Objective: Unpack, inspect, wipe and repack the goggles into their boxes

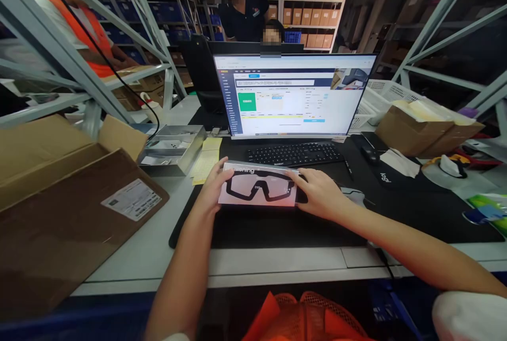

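A flat glasses box (259, 187), printed with a picture of dark-framed wraparound glasses, is held up over the black desk mat (273, 230). My left hand (214, 185) grips its left end, thumb on the front face. My right hand (317, 190) grips the opposite end, with thumb and forefinger at the upper right corner. Behind the box lie a black keyboard (297, 153) and a lit monitor (295, 98). A grey object (354, 196), partly hidden by my right wrist, rests on the mat.
An open cardboard carton (79, 225) with a white label stands at left, beside a grey tray (174, 148) and yellow paper (206, 159). On the right are a mouse (369, 154), a smaller carton (415, 130) and white baskets (390, 93). Other people are beyond the desk.
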Demonstrator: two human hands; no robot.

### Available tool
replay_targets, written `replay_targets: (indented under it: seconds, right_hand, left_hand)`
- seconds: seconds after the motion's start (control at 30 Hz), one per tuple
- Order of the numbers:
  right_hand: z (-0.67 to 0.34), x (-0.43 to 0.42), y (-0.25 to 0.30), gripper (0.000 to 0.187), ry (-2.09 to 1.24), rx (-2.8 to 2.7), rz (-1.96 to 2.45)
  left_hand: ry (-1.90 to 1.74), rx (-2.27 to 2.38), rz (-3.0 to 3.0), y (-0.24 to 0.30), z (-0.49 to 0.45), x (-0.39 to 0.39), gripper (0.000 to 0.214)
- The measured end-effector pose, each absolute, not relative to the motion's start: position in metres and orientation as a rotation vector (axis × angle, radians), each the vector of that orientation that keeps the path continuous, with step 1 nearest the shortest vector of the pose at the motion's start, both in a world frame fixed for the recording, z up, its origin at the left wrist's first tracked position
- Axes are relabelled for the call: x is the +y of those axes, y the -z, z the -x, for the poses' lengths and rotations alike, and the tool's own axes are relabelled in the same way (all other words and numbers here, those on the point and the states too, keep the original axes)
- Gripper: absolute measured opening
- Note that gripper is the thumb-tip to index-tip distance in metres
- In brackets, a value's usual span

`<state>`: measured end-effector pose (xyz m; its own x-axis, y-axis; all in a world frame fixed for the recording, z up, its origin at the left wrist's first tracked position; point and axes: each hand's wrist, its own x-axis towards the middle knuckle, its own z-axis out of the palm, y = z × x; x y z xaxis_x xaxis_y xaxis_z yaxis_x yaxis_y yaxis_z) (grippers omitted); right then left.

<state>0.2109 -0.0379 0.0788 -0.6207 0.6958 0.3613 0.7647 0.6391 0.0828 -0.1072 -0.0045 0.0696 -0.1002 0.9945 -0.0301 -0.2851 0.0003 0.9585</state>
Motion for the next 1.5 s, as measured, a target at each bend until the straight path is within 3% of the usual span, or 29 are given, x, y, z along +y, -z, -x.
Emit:
replay_targets:
  seconds: [0.43, 0.63, 0.77, 1.17, 1.5]
  right_hand:
    - [-0.216, -0.055, -0.068, 0.078, 0.318, -2.500, 1.067]
    - [-0.197, -0.072, -0.079, 0.092, 0.255, -2.533, 1.136]
    - [-0.169, -0.075, -0.081, 0.091, 0.246, -2.537, 1.035]
    - [-0.180, -0.067, -0.069, 0.085, 0.110, -2.530, 0.910]
    - [-0.205, -0.073, -0.077, 0.060, 0.232, -2.486, 0.927]
  left_hand:
    - [-1.369, 1.230, -0.985, -0.098, 0.161, -0.039, 0.100]
    - [-1.360, 1.215, -0.970, -0.093, 0.177, -0.053, 0.099]
    - [-1.276, 1.239, -0.916, -0.091, 0.171, -0.056, 0.105]
    - [-1.254, 1.344, -1.043, -0.117, 0.185, -0.062, 0.090]
    - [-1.240, 1.355, -1.107, -0.134, 0.183, -0.052, 0.093]
